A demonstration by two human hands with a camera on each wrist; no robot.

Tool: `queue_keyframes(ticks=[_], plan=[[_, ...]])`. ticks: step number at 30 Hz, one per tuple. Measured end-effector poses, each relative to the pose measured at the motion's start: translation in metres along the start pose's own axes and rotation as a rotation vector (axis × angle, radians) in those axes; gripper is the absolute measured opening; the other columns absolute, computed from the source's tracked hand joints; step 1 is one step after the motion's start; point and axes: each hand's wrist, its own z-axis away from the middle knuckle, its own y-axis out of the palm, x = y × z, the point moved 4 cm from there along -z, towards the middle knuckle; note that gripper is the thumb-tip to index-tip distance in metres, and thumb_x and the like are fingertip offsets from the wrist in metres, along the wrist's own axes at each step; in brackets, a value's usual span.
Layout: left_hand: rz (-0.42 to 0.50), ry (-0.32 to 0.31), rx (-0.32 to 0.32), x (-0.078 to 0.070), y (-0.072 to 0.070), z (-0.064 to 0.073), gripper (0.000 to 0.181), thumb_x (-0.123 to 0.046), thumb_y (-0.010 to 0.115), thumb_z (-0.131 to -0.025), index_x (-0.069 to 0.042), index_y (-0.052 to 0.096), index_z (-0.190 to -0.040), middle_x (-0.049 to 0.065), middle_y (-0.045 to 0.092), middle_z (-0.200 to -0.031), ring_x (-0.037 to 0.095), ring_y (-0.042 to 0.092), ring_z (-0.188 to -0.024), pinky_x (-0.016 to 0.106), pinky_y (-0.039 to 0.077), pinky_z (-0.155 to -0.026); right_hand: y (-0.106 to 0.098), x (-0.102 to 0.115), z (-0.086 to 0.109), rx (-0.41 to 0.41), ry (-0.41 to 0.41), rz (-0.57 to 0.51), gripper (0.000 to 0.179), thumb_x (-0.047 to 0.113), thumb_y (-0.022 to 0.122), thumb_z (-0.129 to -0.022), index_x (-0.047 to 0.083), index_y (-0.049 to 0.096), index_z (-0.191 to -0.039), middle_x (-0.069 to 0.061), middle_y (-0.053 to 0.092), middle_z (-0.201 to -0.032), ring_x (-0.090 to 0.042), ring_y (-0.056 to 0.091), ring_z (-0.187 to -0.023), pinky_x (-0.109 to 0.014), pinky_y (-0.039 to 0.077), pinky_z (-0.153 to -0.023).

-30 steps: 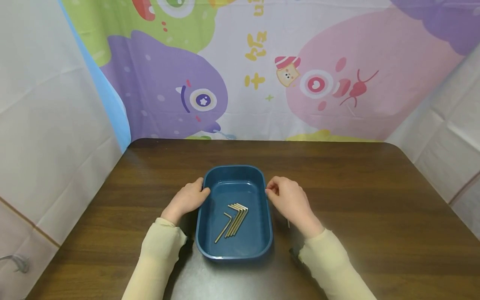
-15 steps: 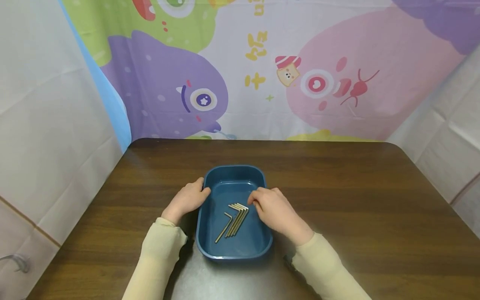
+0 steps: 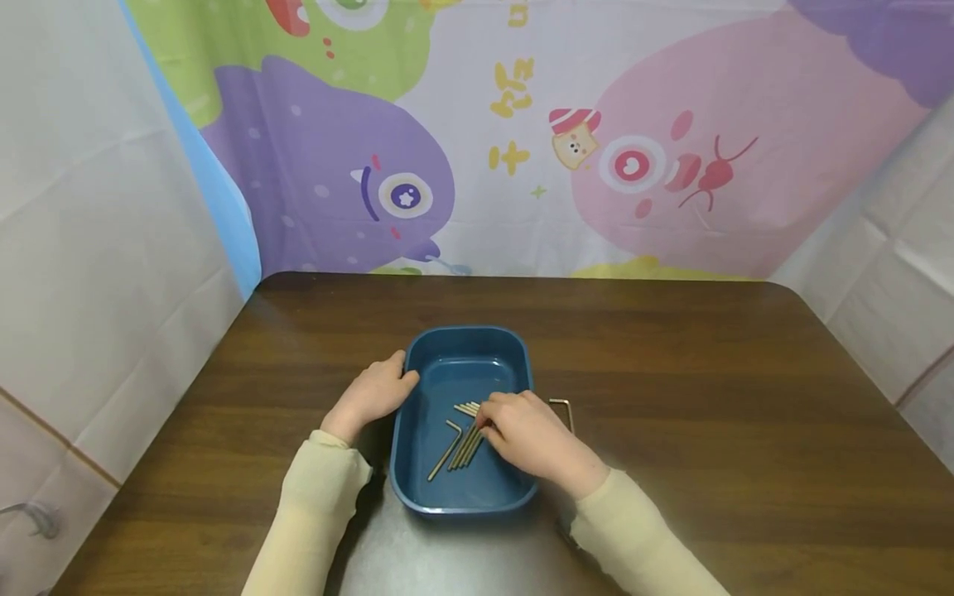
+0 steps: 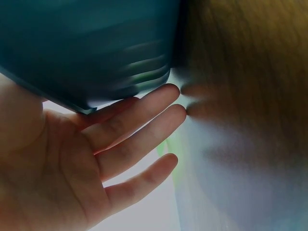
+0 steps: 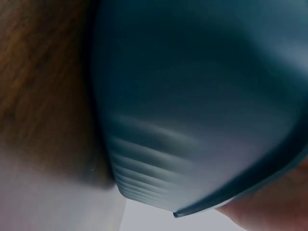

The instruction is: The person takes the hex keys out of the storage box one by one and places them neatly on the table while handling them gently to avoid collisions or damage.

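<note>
A deep blue tray point(image 3: 462, 497) rests on the dark wood table, with several L-shaped brass-coloured hex keys point(image 3: 445, 454) inside it. One lies a little apart on the left; the others sit bunched together. My left hand point(image 3: 370, 391) holds the tray's left side, thumb over the rim; the left wrist view shows its fingers point(image 4: 144, 139) stretched along the outer wall. Reaching over the right rim, my right hand point(image 3: 525, 430) has bent fingers right at the bends of the bunched keys. I cannot tell whether a key is pinched there, as the fingertips hide the spot.
Another hex key point(image 3: 564, 404) lies on the table just right of the tray, partly hidden behind my right hand. A cartoon-printed curtain point(image 3: 507, 207) hangs behind the table's far edge. Pale walls stand at both sides.
From outside the tray's right rim, my right hand has moved left and inward onto the bunched keys, uncovering the hex key on the table. My left hand keeps its place.
</note>
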Motion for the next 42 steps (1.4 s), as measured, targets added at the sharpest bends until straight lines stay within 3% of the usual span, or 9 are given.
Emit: queue_keyframes(ticks=[8, 17, 23, 32, 35, 42], plan=[[-0.017, 0.019, -0.018, -0.003, -0.002, 0.001, 0.042, -0.025, 0.037, -0.092, 0.005, 0.044, -0.121, 0.023, 0.055, -0.114, 0.031, 0.058, -0.091, 0.045, 0.045, -0.078, 0.008, 0.004, 0.002, 0.022, -0.074, 0.149, 0.014, 0.014, 0.062, -0.082, 0.018, 0.071, -0.092, 0.004, 0.065, -0.087, -0.012, 0.061, -0.086, -0.034, 0.042, -0.080], [-0.013, 0.025, -0.012, -0.002, -0.002, 0.000, 0.044, -0.025, 0.037, -0.092, 0.005, 0.043, -0.123, 0.024, 0.053, -0.118, 0.032, 0.057, -0.095, 0.046, 0.045, -0.080, 0.015, 0.004, 0.002, 0.029, -0.021, 0.299, 0.020, 0.026, 0.067, -0.079, 0.017, 0.068, -0.097, 0.001, 0.065, -0.090, -0.018, 0.059, -0.088, -0.033, 0.038, -0.079], [-0.003, 0.023, -0.004, -0.002, -0.002, 0.001, 0.047, -0.025, 0.036, -0.093, 0.007, 0.039, -0.127, 0.025, 0.050, -0.124, 0.034, 0.056, -0.101, 0.047, 0.044, -0.084, 0.017, 0.003, 0.002, -0.016, -0.025, 0.303, 0.019, 0.025, 0.069, -0.076, 0.016, 0.066, -0.092, 0.000, 0.064, -0.085, -0.018, 0.060, -0.084, -0.032, 0.038, -0.076], [-0.006, 0.025, -0.008, -0.003, -0.002, 0.002, 0.043, -0.025, 0.037, -0.092, 0.006, 0.043, -0.122, 0.024, 0.053, -0.117, 0.032, 0.057, -0.095, 0.046, 0.045, -0.080, 0.016, 0.003, 0.003, -0.067, -0.042, 0.307, 0.011, 0.019, 0.069, -0.073, 0.016, 0.066, -0.083, 0.003, 0.061, -0.077, -0.011, 0.059, -0.078, -0.031, 0.038, -0.074], [-0.007, 0.024, -0.007, -0.003, -0.003, 0.001, 0.043, -0.026, 0.037, -0.092, 0.005, 0.043, -0.121, 0.024, 0.054, -0.116, 0.032, 0.057, -0.094, 0.046, 0.045, -0.079, 0.016, 0.003, 0.003, -0.069, -0.052, 0.303, 0.006, 0.016, 0.068, -0.072, 0.018, 0.064, -0.075, 0.005, 0.059, -0.072, -0.010, 0.058, -0.072, -0.030, 0.037, -0.073], [-0.002, 0.016, -0.003, -0.003, -0.002, 0.001, 0.045, -0.026, 0.037, -0.093, 0.006, 0.041, -0.124, 0.025, 0.052, -0.120, 0.033, 0.057, -0.098, 0.047, 0.044, -0.082, 0.017, 0.003, 0.004, -0.034, -0.056, 0.275, 0.015, 0.007, 0.065, -0.070, 0.022, 0.065, -0.069, 0.008, 0.056, -0.068, -0.008, 0.056, -0.067, -0.029, 0.035, -0.070]])
